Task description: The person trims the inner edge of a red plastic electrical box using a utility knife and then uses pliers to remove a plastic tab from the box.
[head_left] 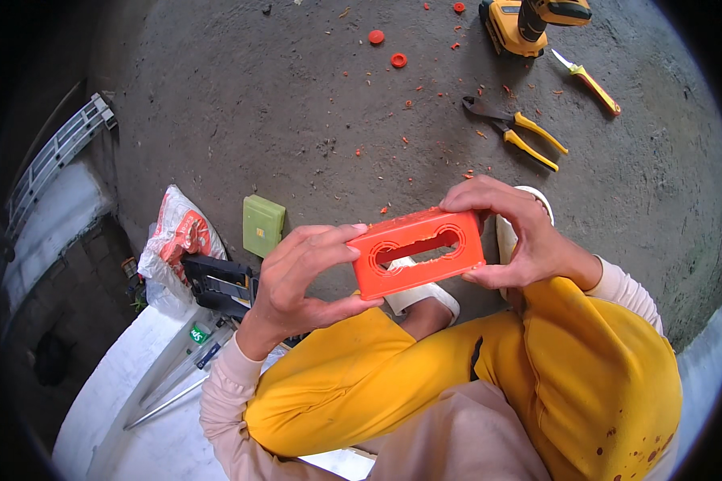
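Observation:
An orange-red plastic electrical box (pixel 419 274) is held up in front of me between both hands. A long slot with ragged edges runs across its face and joins two round ringed knockouts. My left hand (pixel 295 276) grips its left end, fingers on top and thumb underneath. At the other end, my right hand (pixel 523 232) pinches the box, fingers over the top edge and thumb at the lower corner. Diagonal cutting pliers (pixel 531 153) with yellow handles lie beyond my right hand. Farther right lies a knife (pixel 595 90) with a yellow and red handle.
A yellow and black cordless drill (pixel 505 28) stands at the far right. Round orange pieces (pixel 399 60) and scraps dot the concrete floor. To my left are a green box (pixel 263 226), a white and orange sack (pixel 183 232) and a black case-like object (pixel 217 276). A ladder (pixel 60 152) lies farther left.

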The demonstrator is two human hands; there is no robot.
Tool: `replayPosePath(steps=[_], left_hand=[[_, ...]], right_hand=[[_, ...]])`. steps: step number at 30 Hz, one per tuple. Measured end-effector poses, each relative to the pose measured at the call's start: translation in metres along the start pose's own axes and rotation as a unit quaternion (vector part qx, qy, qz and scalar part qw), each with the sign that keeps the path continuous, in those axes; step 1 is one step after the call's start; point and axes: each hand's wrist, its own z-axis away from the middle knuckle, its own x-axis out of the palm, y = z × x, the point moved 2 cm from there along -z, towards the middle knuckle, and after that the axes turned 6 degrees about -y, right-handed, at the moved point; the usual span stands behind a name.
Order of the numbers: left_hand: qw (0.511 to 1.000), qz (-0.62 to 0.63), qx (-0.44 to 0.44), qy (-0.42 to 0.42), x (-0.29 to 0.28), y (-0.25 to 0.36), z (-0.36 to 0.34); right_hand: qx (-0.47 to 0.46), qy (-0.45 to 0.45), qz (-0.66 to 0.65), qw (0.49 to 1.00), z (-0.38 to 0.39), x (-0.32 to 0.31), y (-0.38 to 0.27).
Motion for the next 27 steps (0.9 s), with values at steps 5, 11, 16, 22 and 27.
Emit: replayPosePath(steps=[5, 11, 16, 22, 27], left_hand=[[1.0, -0.002, -0.001, -0.002, -0.0003, 0.0009, 0.0003], [1.0, -0.003, -0.003, -0.001, 0.0, 0.0012, 0.0002], [1.0, -0.008, -0.003, 0.0, 0.0, 0.0009, 0.0012], [1.0, -0.007, -0.005, -0.003, -0.0002, -0.0001, 0.0013], [1.0, -0.008, -0.005, -0.003, 0.0005, 0.0006, -0.001]], right_hand=[[0.001, 0.001, -0.002, 1.0, 0.0004, 0.0006, 0.0002], [0.006, 0.0, -0.008, 1.0, 0.0, 0.0005, -0.0013], [-0.002, 0.0, -0.006, 1.0, -0.0005, 0.0009, -0.0004], [-0.002, 0.0, -0.005, 1.0, -0.0003, 0.0013, 0.0008], [0.018, -0.016, -0.007, 1.0, 0.0011, -0.0004, 0.0026]])
